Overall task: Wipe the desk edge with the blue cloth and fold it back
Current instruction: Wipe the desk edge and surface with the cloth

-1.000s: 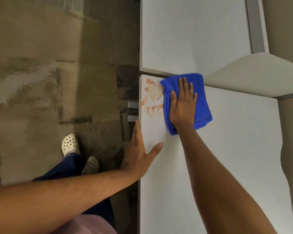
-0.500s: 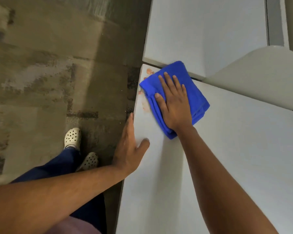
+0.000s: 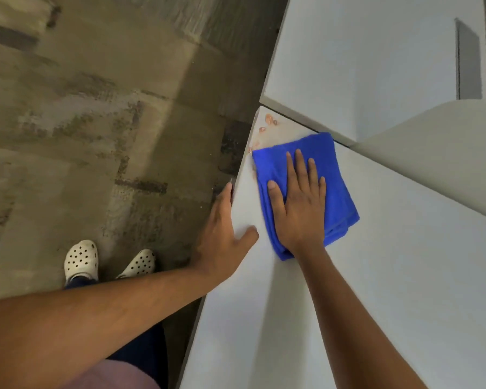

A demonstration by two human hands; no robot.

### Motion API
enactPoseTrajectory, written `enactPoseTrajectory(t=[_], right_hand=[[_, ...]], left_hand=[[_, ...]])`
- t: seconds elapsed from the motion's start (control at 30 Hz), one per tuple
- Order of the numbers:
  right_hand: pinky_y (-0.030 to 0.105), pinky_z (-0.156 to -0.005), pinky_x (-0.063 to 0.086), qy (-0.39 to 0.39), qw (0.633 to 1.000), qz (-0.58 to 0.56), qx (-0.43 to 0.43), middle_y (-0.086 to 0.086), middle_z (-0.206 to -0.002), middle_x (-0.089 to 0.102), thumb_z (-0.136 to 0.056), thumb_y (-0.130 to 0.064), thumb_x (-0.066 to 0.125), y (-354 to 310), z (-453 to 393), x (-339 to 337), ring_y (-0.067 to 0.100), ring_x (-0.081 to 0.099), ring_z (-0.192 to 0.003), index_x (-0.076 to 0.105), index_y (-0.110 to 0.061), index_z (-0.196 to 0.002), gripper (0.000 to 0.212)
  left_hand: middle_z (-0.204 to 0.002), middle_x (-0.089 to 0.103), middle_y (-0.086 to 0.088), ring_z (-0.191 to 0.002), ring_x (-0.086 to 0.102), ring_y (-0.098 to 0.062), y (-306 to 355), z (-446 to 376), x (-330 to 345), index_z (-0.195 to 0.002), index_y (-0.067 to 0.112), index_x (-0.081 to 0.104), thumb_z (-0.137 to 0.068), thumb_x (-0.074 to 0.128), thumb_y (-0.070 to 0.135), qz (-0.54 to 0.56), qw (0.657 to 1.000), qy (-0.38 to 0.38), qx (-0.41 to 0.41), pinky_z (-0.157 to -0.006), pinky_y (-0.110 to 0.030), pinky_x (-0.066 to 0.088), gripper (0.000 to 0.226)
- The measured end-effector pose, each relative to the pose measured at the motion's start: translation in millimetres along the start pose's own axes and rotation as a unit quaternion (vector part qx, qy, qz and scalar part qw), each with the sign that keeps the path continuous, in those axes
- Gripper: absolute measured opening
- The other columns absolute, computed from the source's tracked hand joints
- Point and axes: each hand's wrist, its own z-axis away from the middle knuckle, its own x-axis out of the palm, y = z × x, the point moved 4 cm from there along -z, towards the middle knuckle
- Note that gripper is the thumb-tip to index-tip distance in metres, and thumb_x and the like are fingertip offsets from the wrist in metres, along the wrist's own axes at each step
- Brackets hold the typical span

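Right hand [image 3: 300, 209] is flat on the blue cloth [image 3: 306, 192], fingers spread and straight, palm pressing it down onto the white tabletop [image 3: 404, 276] — so no pinch, that grip is apart, just laid on top. The cloth is folded into a rough rectangle, sitting near the tabletop's left edge, close to the far corner. Just beyond it, at that corner, there are a few orange-ish smears [image 3: 267, 124], with one spot right at the cloth's far-left corner. Left hand [image 3: 222, 237] rests on the tabletop edge, thumb on top, fingers pointing along the side; its grip is apart too and holds nothing. Below on the grey floor [image 3: 96, 122] you can see two white clogs [image 3: 82, 259]. A second white panel [image 3: 362, 51] butts up against the far end.
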Motion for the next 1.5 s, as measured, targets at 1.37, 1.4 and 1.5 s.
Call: enactPoseTrajectory(t=[1.37, 1.4, 1.5], right_hand=[[0.046, -0.133, 0.004, 0.003, 0.997, -0.003, -0.077, -0.008, -0.177, 0.012, -0.108, -0.060, 0.018, -48.0, -45.7, 6.5, 0.020, 0.007, -0.164, 0.011, -0.031, -0.168, 0.067], [0.046, -0.133, 0.004, -0.001, 0.997, -0.003, -0.083, -0.010, -0.177, 0.011, -0.108, -0.059, 0.016, -40.3, -28.4, 9.1, 0.019, 0.007, -0.164, 0.010, -0.033, -0.167, 0.065], [0.046, -0.134, 0.005, -0.014, 0.996, -0.031, -0.084, -0.013, -0.176, 0.012, -0.110, -0.056, 0.020, -4.5, 2.5, 7.8, 0.015, 0.006, -0.164, 0.010, -0.040, -0.166, 0.059]], left_hand=[[-0.170, -0.014, 0.026, -0.144, -0.015, 0.027, -25.9, 33.6, 1.2, -0.164, 0.034, -0.011, -0.101, 0.060, 0.048, 0.005, 0.996, -0.027, 0.082, -0.105, 0.008, -0.006, 0.095], [-0.171, -0.013, 0.025, -0.141, -0.016, 0.029, -26.1, 33.2, 1.5, -0.164, 0.033, -0.010, -0.101, 0.061, 0.047, 0.006, 0.996, -0.027, 0.080, -0.105, 0.009, -0.006, 0.095], [-0.172, -0.010, 0.022, -0.148, -0.009, 0.021, -26.5, 33.4, 1.6, -0.165, 0.030, -0.007, -0.101, 0.061, 0.047, 0.019, 0.997, -0.034, 0.073, -0.107, 0.007, -0.002, 0.095]])
